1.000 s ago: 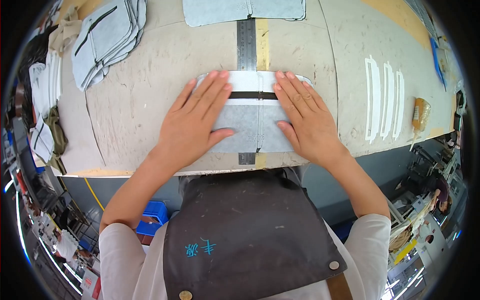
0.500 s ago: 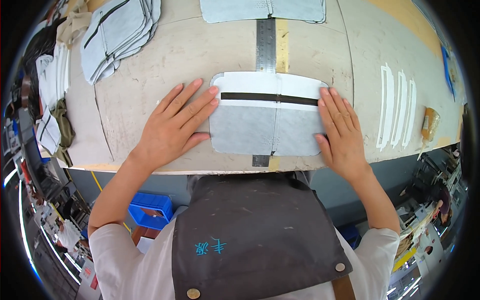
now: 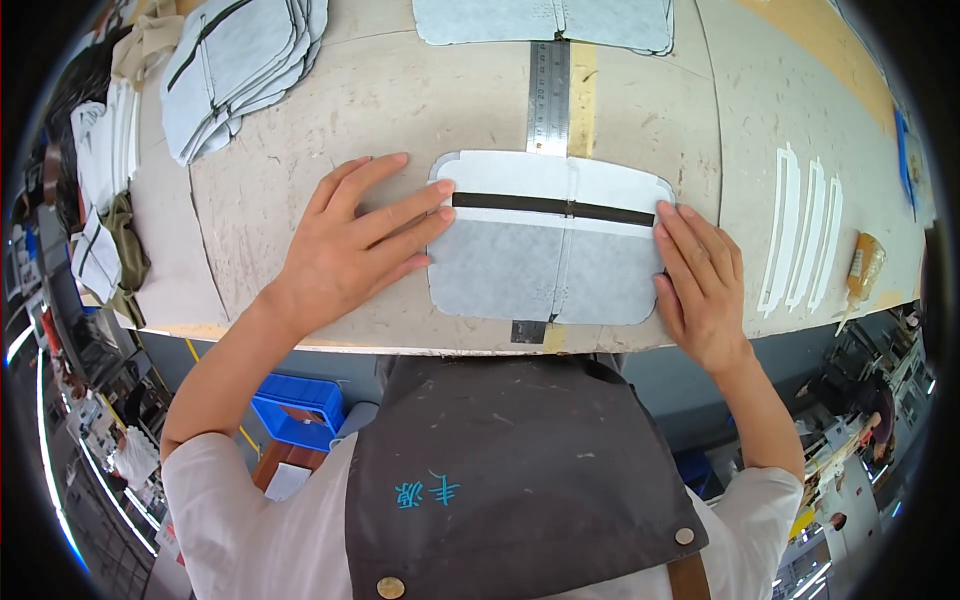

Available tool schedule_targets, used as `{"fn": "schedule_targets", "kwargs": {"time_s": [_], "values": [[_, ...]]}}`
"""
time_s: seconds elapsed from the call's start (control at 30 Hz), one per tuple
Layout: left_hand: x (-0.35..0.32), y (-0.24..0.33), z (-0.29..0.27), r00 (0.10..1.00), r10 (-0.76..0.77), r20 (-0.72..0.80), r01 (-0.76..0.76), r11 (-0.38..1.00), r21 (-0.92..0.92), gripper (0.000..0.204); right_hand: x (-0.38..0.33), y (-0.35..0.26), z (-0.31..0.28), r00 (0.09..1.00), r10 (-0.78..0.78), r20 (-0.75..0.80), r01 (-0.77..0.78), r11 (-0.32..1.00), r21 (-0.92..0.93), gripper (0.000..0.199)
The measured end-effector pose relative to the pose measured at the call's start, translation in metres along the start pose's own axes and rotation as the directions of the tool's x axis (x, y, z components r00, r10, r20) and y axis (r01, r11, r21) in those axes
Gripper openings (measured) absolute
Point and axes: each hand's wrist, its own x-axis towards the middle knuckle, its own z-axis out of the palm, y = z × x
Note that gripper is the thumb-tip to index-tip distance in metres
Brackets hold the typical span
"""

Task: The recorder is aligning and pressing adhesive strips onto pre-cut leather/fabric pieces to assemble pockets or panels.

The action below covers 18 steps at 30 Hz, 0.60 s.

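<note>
A grey panel (image 3: 500,265) with rounded corners lies flat on the table in front of me. Across its upper part runs a white band with a black strip (image 3: 515,205), and a seam crosses it down the middle. My left hand (image 3: 355,240) lies at the panel's left edge, fingers spread, fingertips touching near the strip's left end. At the right edge rests my right hand (image 3: 705,275), its fingers stretched out and fingertips near the strip's right end. Under the panel passes a metal ruler (image 3: 548,100), showing above and below it.
Beside the ruler runs a yellow strip (image 3: 582,105). Stacked grey panels (image 3: 240,75) lie at the far left, more panels (image 3: 540,20) at the far middle. White paper-like strips (image 3: 800,230) and an amber bottle (image 3: 864,265) are on the right. A blue crate (image 3: 297,410) stands below the table.
The view has shifted slightly, so the table's things appear a little lower and farther right. My left fingertips have come over the panel's left edge. The panel stays flat between both hands.
</note>
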Motion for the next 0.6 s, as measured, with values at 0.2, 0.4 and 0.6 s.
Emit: {"fn": "schedule_targets", "kwargs": {"time_s": [0.2, 0.4, 0.6], "values": [[-0.001, 0.0, 0.003, 0.999, -0.004, -0.036, 0.004, 1.0, 0.001, 0.049, 0.005, 0.001, 0.001, 0.999, -0.002, -0.053, 0.001, 1.0, -0.008, 0.044], [-0.004, 0.013, 0.004, 0.996, -0.08, -0.044, 0.084, 0.992, 0.097, 0.043, 0.003, -0.004, 0.01, 0.991, -0.01, -0.133, 0.003, 0.998, -0.055, 0.043], [0.015, 0.009, 0.005, 0.995, -0.017, -0.101, 0.02, 1.0, 0.023, 0.039, 0.008, -0.01, 0.01, 0.987, -0.007, -0.162, -0.015, 0.991, -0.131, 0.039]]}}
